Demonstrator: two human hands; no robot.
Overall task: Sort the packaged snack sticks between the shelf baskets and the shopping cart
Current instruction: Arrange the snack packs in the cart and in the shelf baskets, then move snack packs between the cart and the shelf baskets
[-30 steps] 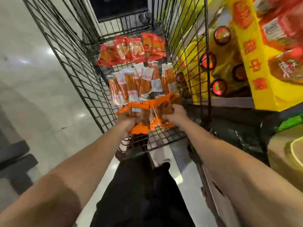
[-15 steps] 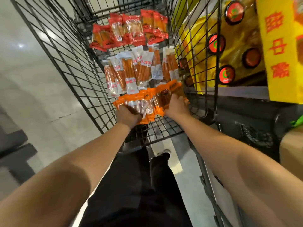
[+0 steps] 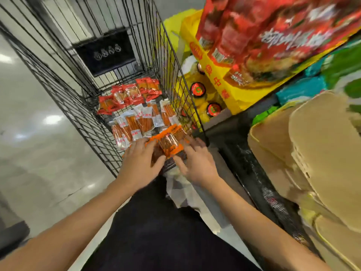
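A black wire shopping cart [image 3: 78, 114] stands in front of me. On its floor lie red packs [image 3: 129, 94] at the far end, white-and-orange snack stick packs [image 3: 140, 120] in the middle, and a bunch of orange snack stick packs [image 3: 170, 141] at the near end. My left hand [image 3: 140, 163] holds the bunch from the left, thumb under it and fingers on top. From the right, my right hand [image 3: 197, 163] holds the same bunch with its fingers spread. Both hands are blurred.
To the right is a shelf with a yellow display box [image 3: 224, 79], large red bags [image 3: 273, 36] and red-capped bottles [image 3: 198, 89]. Tan cardboard trays [image 3: 312, 153] sit lower right. Pale shiny floor [image 3: 29, 133] lies left of the cart.
The orange packs are now bunched closer together between my hands at the near end of the cart. My view has swung up and to the right, showing more of the shelf.
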